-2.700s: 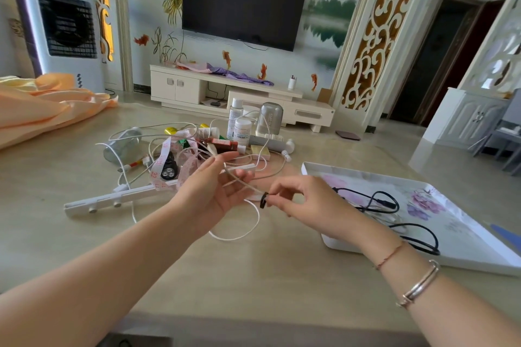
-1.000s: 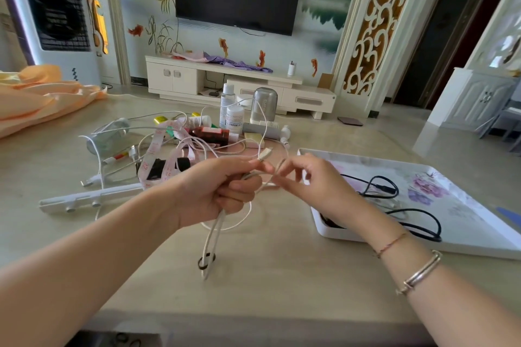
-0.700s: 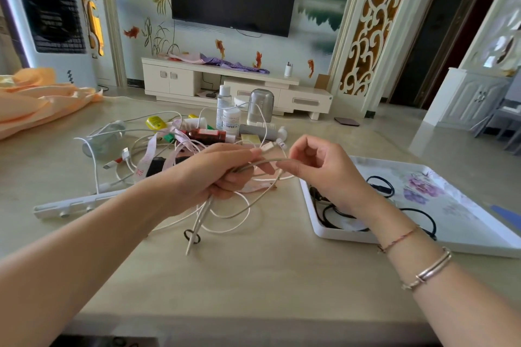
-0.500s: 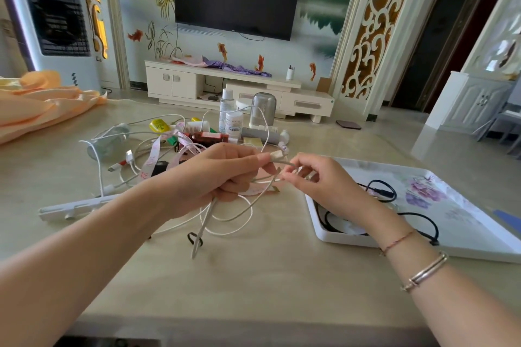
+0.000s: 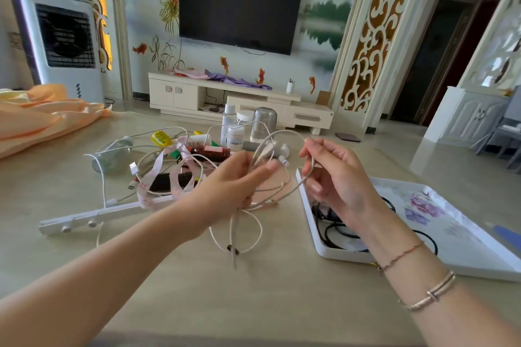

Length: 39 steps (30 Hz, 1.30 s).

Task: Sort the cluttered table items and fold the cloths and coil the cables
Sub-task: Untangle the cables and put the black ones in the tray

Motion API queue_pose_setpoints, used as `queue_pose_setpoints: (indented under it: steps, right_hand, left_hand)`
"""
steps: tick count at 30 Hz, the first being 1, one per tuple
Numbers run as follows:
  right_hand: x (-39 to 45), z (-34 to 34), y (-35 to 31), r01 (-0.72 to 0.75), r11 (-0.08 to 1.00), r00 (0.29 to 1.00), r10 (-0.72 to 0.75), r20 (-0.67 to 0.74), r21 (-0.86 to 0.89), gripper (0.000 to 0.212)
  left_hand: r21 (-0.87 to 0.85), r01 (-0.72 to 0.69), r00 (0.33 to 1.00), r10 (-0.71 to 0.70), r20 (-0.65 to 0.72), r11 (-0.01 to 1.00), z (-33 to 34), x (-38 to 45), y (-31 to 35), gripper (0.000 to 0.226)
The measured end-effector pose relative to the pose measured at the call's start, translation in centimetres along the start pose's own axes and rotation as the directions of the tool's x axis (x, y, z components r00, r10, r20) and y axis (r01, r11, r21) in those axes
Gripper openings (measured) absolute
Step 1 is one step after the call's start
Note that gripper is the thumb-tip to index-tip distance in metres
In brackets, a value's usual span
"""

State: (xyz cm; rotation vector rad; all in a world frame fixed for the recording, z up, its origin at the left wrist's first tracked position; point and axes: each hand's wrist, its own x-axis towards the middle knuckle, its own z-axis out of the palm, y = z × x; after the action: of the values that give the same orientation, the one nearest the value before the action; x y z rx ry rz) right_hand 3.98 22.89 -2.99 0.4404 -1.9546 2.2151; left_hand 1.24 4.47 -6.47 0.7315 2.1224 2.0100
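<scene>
While left hand [image 5: 231, 186] grips white cable [image 5: 284, 132], right hand [image 5: 335, 177] has raised loop higher.

We see a white cable [image 5: 284, 132], a white tray [image 5: 310, 222] with purple flowers on it, and black cables [image 5: 335, 229] inside. The cloth [image 5: 42, 115] is orange. The tape [image 5: 158, 167] is pink. The table [image 5: 253, 290] is tan.
</scene>
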Motion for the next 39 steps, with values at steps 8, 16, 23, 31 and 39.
queue_pose_setpoints:
  steps: [8,16,23,31,39]
  right_hand:
    - [0.1,0.1,0.4,-0.018,1.000,0.997,0.017,0.080,0.010,0.014]
    - [0.4,-0.4,3.0,-0.165,0.930,0.974,0.206,0.095,-0.328,0.028]
    - [-0.1,0.6,6.2,-0.008,0.793,0.946,0.203,0.253,-0.609,0.030]
    - [-0.4,1.1,5.5,0.098,0.815,0.952,0.089,0.292,-0.571,0.013]
    - [0.3,-0.9,3.9,0.110,0.888,0.980,-0.022,0.198,-0.445,0.018]
  left_hand:
    - [0.337,-0.082,0.995,0.097,-0.028,0.938,0.8,0.2,-0.8,0.018]
    - [0.099,-0.020,0.993,0.031,-0.114,0.995,0.3,0.3,-1.1,0.021]
    - [-0.512,0.070,0.997,-0.078,0.006,0.856,-0.8,0.5,0.1,0.028]
    - [-0.682,0.136,0.990,-0.072,0.122,0.719,-1.3,0.2,0.9,0.031]
    - [-0.717,0.154,0.987,-0.140,0.079,0.680,-2.0,0.2,0.2,0.040]
